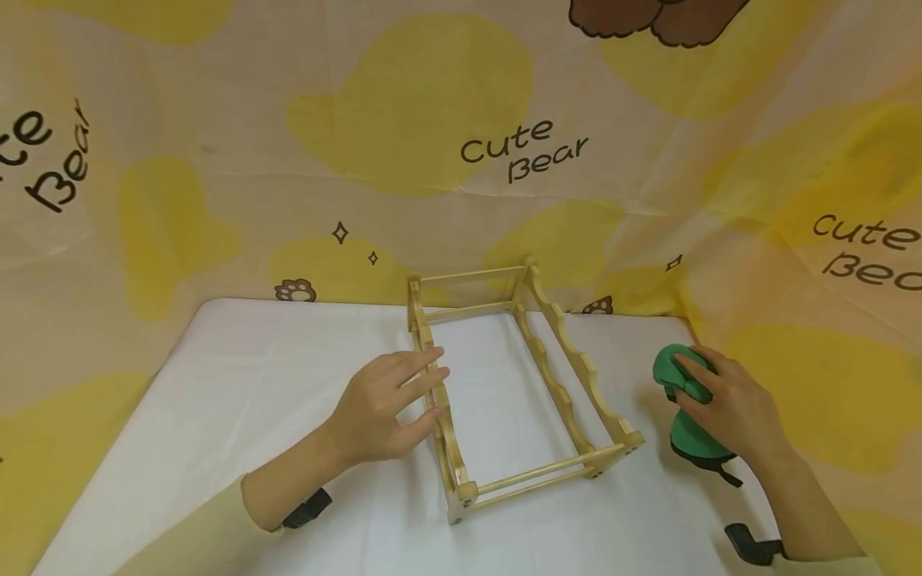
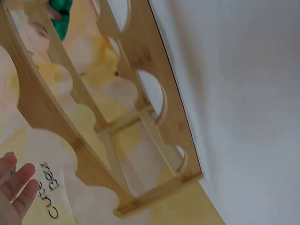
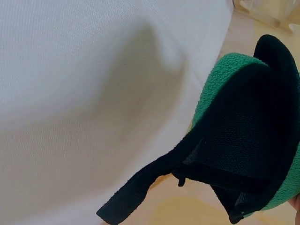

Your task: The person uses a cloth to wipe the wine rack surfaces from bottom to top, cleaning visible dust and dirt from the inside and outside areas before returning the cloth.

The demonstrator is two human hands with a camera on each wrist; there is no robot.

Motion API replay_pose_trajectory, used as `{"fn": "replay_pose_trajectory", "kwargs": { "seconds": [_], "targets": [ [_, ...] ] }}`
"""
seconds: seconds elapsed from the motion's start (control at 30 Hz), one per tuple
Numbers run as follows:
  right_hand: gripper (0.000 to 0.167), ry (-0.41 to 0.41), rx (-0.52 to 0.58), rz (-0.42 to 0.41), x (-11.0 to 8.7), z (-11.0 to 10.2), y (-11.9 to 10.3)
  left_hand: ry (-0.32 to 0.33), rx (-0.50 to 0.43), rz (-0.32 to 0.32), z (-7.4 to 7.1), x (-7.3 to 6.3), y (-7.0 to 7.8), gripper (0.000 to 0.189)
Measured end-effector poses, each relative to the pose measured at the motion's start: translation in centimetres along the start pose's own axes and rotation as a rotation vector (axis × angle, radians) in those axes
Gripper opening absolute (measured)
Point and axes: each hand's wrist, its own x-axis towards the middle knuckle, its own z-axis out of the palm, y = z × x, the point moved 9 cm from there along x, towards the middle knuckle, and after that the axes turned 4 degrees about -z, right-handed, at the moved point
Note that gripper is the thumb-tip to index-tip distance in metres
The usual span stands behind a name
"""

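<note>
A light wooden rack (image 1: 592,380) with wavy scalloped rails stands in the middle of the white table. My left hand (image 1: 382,404) is at the rack's left side, its fingers straight and spread, overlapping the near rail in the head view. The left wrist view shows those fingers (image 2: 24,183) beside a scalloped rail (image 2: 70,133), holding nothing. To the right of the rack, my right hand (image 1: 735,408) pinches a green terry-cloth mitt-like piece (image 1: 697,440) by its upper part. Its black lining (image 3: 234,126) and a dangling black strap (image 3: 131,192) face the right wrist camera.
A white cloth (image 1: 288,376) covers the table. Yellow-and-cream fabric (image 1: 403,104) printed with "Cute Bear" hangs behind and on both sides; the rack's far end is close to it. Black wrist straps (image 1: 752,548) show by the sleeves.
</note>
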Motion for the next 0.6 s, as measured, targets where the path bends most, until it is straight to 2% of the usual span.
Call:
{"fn": "replay_pose_trajectory", "kwargs": {
  "seconds": [0.27, 0.6],
  "targets": [
    [0.067, -0.015, 0.001, 0.017, -0.2, 0.3, 0.3, 0.031, -0.044, 0.109, 0.4, -0.9, 4.4, 0.045],
    [0.067, 0.008, 0.009, 0.001, -0.4, 0.3, 0.2, 0.035, -0.081, 0.187, 1.4, -2.1, 7.4, 0.049]
  ]
}}
